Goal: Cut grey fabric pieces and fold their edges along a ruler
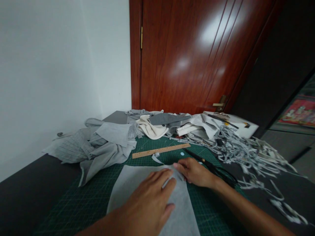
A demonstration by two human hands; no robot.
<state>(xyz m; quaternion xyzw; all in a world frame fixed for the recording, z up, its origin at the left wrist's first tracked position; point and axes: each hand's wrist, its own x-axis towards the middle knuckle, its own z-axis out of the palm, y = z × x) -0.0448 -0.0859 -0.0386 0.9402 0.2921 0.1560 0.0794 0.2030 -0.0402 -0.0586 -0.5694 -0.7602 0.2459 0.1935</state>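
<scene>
A light grey piece of fabric lies on the green cutting mat in front of me. My left hand rests flat over the middle of it, fingers stretched out. At the far right corner of the fabric, my right hand pinches the edge between thumb and fingers. Just beyond the fabric's far edge is a small curled strip of grey cloth. A wooden ruler lies slantwise behind it. Black scissors lie to the right, partly hidden behind my right hand and forearm.
Crumpled grey fabric is heaped on the left of the mat. More cloth pieces line the back. A tangle of cut strips covers the right side, before a white box. A brown door stands behind the table.
</scene>
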